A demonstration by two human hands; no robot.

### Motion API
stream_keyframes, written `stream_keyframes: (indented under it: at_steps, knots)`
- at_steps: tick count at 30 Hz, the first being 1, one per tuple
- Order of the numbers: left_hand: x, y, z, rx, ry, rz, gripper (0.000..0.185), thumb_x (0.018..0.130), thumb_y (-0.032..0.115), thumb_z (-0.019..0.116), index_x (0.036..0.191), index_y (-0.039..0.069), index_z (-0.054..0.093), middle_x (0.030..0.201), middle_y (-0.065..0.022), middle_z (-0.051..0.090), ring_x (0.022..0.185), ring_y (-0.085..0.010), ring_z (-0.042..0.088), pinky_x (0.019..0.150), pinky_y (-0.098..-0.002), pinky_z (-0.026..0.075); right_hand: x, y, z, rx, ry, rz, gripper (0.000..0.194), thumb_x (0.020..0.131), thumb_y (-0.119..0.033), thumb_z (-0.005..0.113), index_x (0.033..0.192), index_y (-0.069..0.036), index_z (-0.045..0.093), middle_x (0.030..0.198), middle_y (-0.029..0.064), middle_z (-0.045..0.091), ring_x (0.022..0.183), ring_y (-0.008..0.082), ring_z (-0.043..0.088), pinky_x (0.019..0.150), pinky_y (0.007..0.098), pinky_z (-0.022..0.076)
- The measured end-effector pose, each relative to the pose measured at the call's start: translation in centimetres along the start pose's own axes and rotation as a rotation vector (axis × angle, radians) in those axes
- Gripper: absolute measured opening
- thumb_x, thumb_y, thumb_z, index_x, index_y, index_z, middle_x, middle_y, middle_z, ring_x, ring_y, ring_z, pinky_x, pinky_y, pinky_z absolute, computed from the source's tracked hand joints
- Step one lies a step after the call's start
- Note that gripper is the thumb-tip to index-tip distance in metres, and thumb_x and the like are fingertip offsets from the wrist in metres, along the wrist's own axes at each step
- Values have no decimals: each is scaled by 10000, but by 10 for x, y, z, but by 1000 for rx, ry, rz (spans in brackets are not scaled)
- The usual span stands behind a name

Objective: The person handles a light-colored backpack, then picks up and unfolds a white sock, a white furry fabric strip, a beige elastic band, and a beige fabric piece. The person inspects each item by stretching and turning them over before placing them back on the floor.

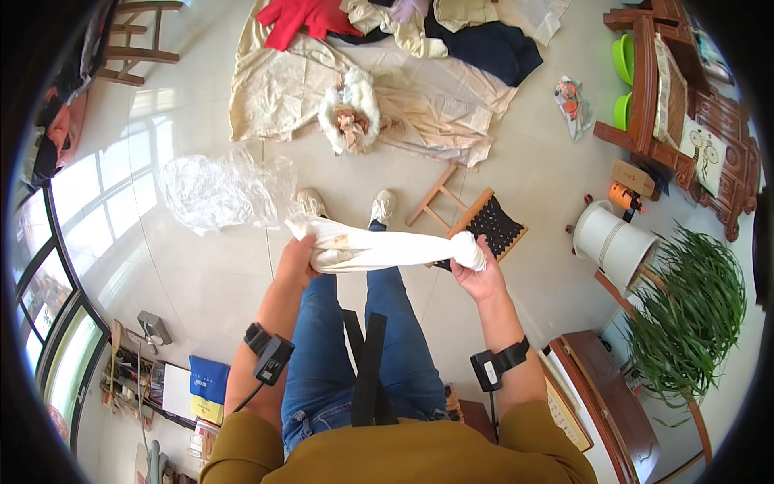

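Note:
A white cloth (387, 247) is stretched level between my two hands, above the floor and in front of my jeans. My left hand (296, 260) grips its wider, folded end, where a small brownish mark shows. At the other end my right hand (479, 275) holds a bunched, knot-like lump of the same fabric. Below the cloth stand my feet in pale shoes (382, 207). Partly behind the cloth and my right hand is a folding stool (493, 227) with a black woven seat and wooden legs.
A crumpled clear plastic bag (208, 193) lies on the tiles at left. Ahead, a beige sheet (278, 91) carries heaped clothes, including a red garment (308, 21) and white furry trim (326, 112). At right are a white planter (611, 233), a leafy plant (689, 314) and a carved wooden bench (641, 91).

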State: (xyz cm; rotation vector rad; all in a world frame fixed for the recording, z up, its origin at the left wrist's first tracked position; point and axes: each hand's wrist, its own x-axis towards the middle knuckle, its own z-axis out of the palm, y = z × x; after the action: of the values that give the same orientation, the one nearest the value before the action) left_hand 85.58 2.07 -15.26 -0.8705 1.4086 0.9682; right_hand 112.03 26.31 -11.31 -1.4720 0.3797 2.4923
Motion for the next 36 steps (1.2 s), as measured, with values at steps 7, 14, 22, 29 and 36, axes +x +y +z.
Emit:
stream_keyframes:
  at_steps: [7,14,22,29,36]
  knots:
    - [-13,-21,-13,245,143,182,434,875,277,543,1234,61,429,1076,-115,535,816,-231,604,652,-371,499,-10,11,8,-206,32,140,444,930,-419,476,1127,-26,537,1124,148,593,1020,313,588,873,480,505]
    - [-31,-55,-55,266,-66,23,300,885,256,530,1104,51,513,958,-110,626,787,-202,624,655,-327,498,7,-15,20,-306,218,149,456,952,-399,441,1213,-24,462,1195,168,548,1074,345,559,903,502,484]
    - [-55,-86,-97,138,31,93,268,898,226,508,1102,54,529,915,-94,644,744,-165,625,632,-283,492,50,-202,167,-572,137,-339,470,992,-387,320,1211,6,455,1154,167,567,1027,301,593,855,440,522]
    - [-87,-122,-109,-39,85,141,254,925,211,475,1109,48,541,903,-89,647,740,-144,628,630,-252,491,3,-270,391,-518,-457,-956,517,955,-350,433,1262,65,402,1402,273,315,1304,421,319,1095,538,259]
    - [-68,-123,-96,-16,-17,186,282,915,226,479,1117,41,541,942,-86,636,772,-143,609,650,-258,476,92,-170,247,-948,-224,-14,182,917,-174,530,1031,-37,564,1099,144,595,997,233,585,813,320,485]
